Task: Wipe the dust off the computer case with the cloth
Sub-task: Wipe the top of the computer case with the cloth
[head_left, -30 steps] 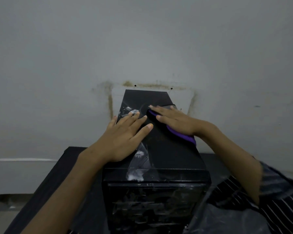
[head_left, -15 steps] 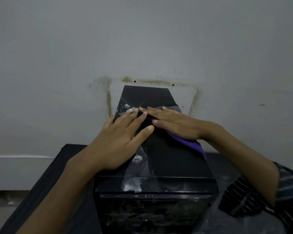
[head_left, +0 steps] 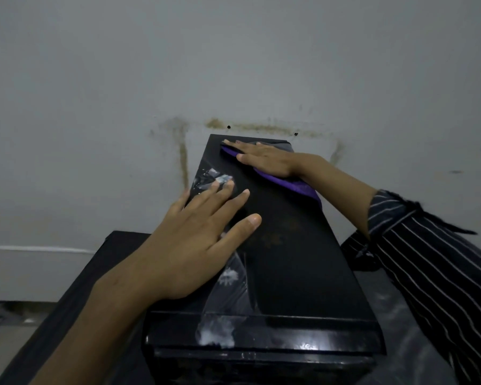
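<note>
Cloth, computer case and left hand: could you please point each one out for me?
cloth (head_left: 295, 186), head view, purple fold beside the wrist
computer case (head_left: 295, 245), head view, bare top panel
left hand (head_left: 195, 245), head view, back of hand

No readable txt, labels, brands or nos. showing anywhere; the computer case (head_left: 295, 245) top is showing only pale dust smears, w/ nothing legible standing on it.

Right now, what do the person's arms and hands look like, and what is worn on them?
Both hands are bare: no gloves, rings or watch show. The left hand and its forearm are uncovered as far as the frame shows. The right hand leads to a bare forearm, then a dark sleeve with thin pale stripes, pushed up.
</note>
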